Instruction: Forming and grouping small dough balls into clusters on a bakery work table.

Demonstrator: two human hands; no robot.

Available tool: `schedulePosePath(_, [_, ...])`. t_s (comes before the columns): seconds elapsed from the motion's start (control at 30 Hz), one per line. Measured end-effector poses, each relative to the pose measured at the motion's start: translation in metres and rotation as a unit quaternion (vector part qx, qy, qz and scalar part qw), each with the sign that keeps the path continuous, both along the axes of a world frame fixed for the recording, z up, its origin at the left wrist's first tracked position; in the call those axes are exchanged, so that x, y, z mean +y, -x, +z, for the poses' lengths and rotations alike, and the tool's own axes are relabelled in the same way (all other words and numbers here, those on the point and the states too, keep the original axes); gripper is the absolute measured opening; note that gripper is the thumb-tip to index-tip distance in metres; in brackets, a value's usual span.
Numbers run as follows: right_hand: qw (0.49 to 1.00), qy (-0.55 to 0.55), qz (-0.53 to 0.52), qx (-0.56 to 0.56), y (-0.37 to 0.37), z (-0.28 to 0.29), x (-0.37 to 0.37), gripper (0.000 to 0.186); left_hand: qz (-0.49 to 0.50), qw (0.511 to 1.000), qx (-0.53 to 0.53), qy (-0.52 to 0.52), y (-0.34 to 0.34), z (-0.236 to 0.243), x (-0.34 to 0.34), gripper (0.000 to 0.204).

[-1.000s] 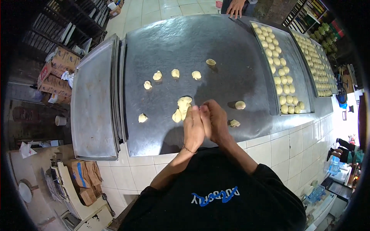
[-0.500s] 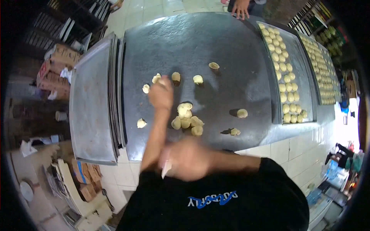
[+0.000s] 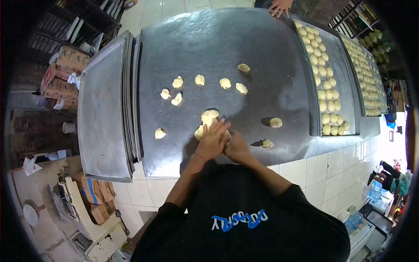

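A small pile of pale dough pieces (image 3: pixel 209 116) lies near the front middle of the metal table (image 3: pixel 270 52). My left hand (image 3: pixel 212 139) rests over the pile, its fingers stretched out and together. Against its right side is my right hand (image 3: pixel 236 147), fingers curled in; whatever they hold is hidden. Several loose dough lumps lie spread beyond the pile, among them one at the left (image 3: pixel 176 99) and an elongated one (image 3: pixel 241 88). A lone dough lump (image 3: pixel 160 133) is off to the left, with a rounder lump (image 3: pixel 275 122) and a ragged scrap (image 3: pixel 267 143) on the right.
Stacked metal trays (image 3: pixel 102 113) stand along the left edge. On the right, one tray (image 3: pixel 313 111) bears rows of dough balls, and another filled tray (image 3: pixel 361 94) lies beyond it. Another person's hand (image 3: pixel 280 6) rests on the table's far edge. Cardboard boxes (image 3: pixel 65 72) are at left.
My left hand has come back from the far left lumps to the pile. My right hand has moved forward from my chest to join it. Two more lumps show on the table.
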State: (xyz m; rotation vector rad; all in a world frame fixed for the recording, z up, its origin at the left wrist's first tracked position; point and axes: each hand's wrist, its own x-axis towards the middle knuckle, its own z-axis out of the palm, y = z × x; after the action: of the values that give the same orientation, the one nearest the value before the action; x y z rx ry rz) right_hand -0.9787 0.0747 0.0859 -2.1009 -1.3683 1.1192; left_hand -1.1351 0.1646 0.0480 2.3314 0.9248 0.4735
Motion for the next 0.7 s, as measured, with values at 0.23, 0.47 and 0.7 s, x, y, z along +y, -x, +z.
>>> schedulePosePath(0.23, [0.973,-0.102,-0.018,0.208,-0.043,0.064,-0.043,0.042,0.019,0.949,-0.148,0.278,-0.035,0.052,-0.038,0.04])
schedulePosePath(0.47, [0.948,-0.28,-0.057,0.141,-0.004,0.071,-0.045,0.032,0.125,0.812,-0.282,0.496,-0.036,0.108,-0.072,0.034])
schedulePosePath(0.7, [0.939,-0.312,-0.002,0.146,-0.003,0.088,-0.042,0.02,0.144,0.725,-0.345,0.579,-0.025,0.119,-0.083,0.054])
